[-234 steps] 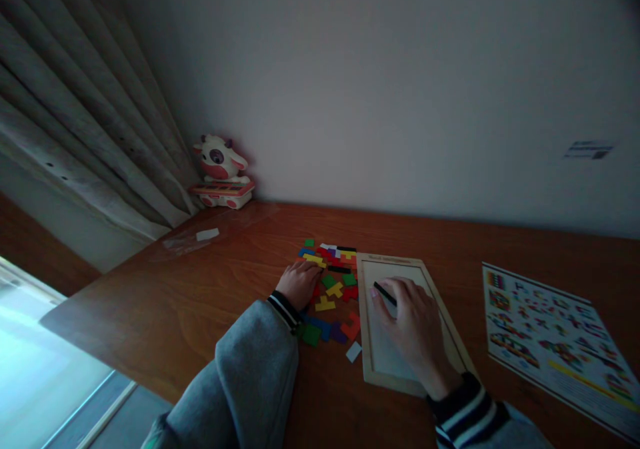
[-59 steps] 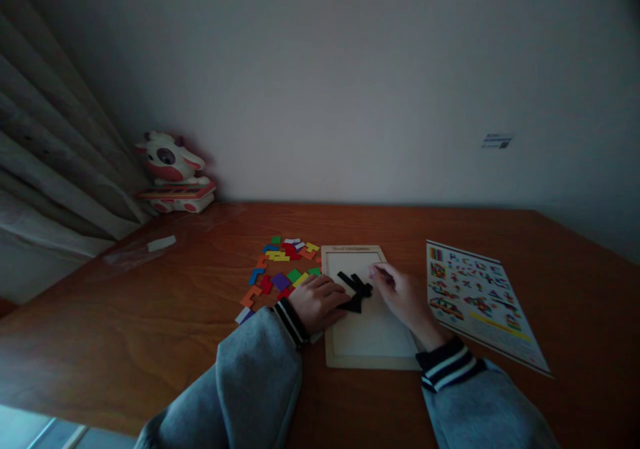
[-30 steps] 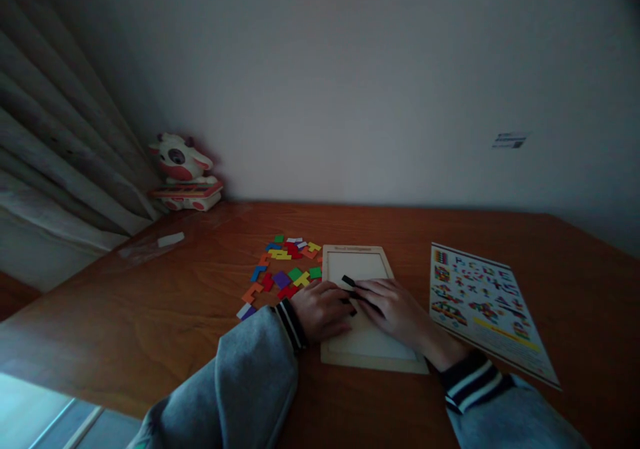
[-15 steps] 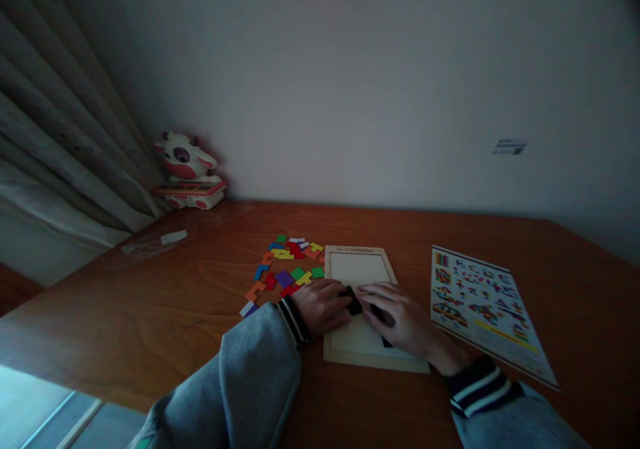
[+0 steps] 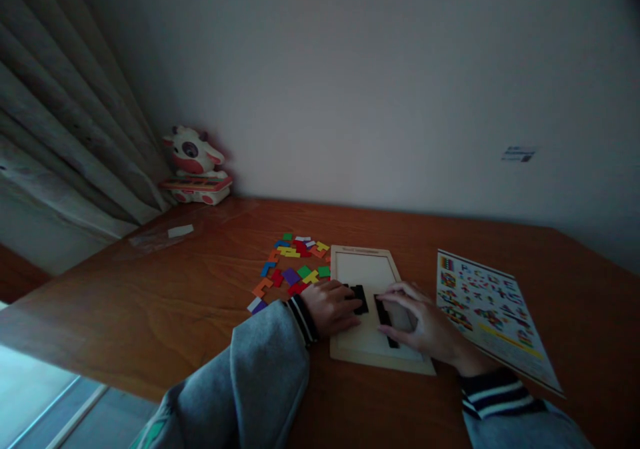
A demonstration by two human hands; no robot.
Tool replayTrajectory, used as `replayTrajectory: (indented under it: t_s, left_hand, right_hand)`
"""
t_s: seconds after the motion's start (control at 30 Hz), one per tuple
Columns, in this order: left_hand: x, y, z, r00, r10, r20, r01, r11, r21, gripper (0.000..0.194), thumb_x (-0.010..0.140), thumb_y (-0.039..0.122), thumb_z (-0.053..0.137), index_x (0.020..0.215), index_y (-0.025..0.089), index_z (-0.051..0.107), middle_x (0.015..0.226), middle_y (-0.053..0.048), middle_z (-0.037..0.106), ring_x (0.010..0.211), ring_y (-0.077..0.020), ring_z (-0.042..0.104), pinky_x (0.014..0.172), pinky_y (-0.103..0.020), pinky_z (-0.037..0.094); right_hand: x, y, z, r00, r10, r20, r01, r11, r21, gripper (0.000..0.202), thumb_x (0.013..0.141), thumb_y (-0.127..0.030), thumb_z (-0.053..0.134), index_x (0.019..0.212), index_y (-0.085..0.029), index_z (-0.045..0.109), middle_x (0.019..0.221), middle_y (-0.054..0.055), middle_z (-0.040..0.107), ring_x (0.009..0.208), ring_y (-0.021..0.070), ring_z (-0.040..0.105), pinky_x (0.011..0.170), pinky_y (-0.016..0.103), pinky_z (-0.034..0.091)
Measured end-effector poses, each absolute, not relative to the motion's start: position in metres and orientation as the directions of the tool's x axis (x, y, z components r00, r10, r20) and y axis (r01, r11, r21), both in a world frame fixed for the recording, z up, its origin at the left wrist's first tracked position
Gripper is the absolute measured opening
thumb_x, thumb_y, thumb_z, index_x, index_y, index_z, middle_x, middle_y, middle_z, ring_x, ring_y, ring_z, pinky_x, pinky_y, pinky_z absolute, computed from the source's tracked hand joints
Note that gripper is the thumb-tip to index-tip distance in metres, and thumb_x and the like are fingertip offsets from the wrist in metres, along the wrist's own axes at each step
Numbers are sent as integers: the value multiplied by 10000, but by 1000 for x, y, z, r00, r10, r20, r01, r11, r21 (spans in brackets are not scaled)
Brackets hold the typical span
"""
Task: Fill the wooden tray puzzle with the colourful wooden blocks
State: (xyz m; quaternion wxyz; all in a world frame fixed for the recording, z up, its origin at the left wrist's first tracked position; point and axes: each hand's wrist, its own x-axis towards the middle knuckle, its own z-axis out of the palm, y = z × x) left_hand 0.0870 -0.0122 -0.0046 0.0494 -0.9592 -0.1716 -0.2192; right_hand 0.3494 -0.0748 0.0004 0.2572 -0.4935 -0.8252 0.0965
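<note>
My left hand [image 5: 331, 307] rests over the left side of a light wooden puzzle board [image 5: 364, 262], its fingers closed about a black puzzle piece [image 5: 361, 299]. Part of that piece is hidden under the fingers. On the board's right half lies a long black piece [image 5: 384, 314]. My right hand [image 5: 419, 322] is beside it, open, with thumb and fingers apart and their tips at the long piece's edge. Left of the board, colourful flat puzzle pieces [image 5: 291, 275] lie spread on the table.
A printed pattern sheet [image 5: 493, 309] lies right of the board on the wooden table [image 5: 200, 309]. At the back left sit a toy cow [image 5: 196, 165] and a clear plastic wrapper [image 5: 160, 237]. A curtain [image 5: 65, 115] hangs at the left; a wall stands behind.
My right hand has drawn back to the right and its fingers have spread, showing more of the long black piece. My left hand stays at its black piece. The view has shifted slightly.
</note>
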Motion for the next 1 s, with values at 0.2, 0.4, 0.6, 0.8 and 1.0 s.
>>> replayTrajectory:
  t_s: [0.2, 0.4, 0.6, 0.8, 1.0]
  left_hand:
    - [89, -15, -10, 858, 343, 384, 370, -929, 3, 471, 955, 582, 418, 1262, 285, 616, 1231, -94, 617, 1085, -265, 605, 914, -429, 495]
    - [91, -16, -12, 856, 362, 368, 386, -922, 9, 499, 938, 624, 413, 1275, 310, 605, 1275, -97, 587, 1124, -280, 575, 932, -449, 475]
    - [91, -17, -8, 863, 361, 353, 379, -925, 20, 507, 965, 583, 379, 1295, 261, 588, 1321, -107, 575, 1149, -280, 570, 954, -447, 462]
    - [92, -15, -9, 872, 350, 343, 369, -929, 13, 512, 966, 573, 387, 1287, 230, 591, 1314, -118, 582, 1143, -275, 570, 959, -435, 457]
    - [92, -17, -4, 878, 331, 345, 352, -936, 1, 495, 981, 536, 381, 1278, 205, 597, 1322, -114, 599, 1155, -267, 568, 951, -424, 473]
  right_hand:
    - [356, -68, -9, -337, 885, 322, 800, 450, -397, 432, 836, -522, 661, 1187, -271, 673, 1078, 73, 619, 1047, 260, 585, 915, 426, 505]
    - [349, -65, -15, -327, 865, 380, 796, 470, -383, 384, 879, -464, 629, 1214, -281, 667, 1036, 76, 632, 994, 250, 612, 874, 418, 526]
    - [354, -63, -15, -285, 884, 372, 791, 435, -429, 328, 914, -409, 591, 1211, -278, 639, 1054, 66, 641, 1014, 247, 620, 893, 415, 512]
    - [354, -63, -17, -256, 876, 409, 812, 424, -401, 274, 924, -400, 573, 1144, -276, 680, 997, 63, 635, 955, 238, 630, 848, 400, 520]
    - [342, -63, -15, -326, 847, 421, 843, 461, -275, 307, 928, -407, 567, 1199, -316, 679, 964, 67, 621, 915, 239, 614, 822, 414, 511]
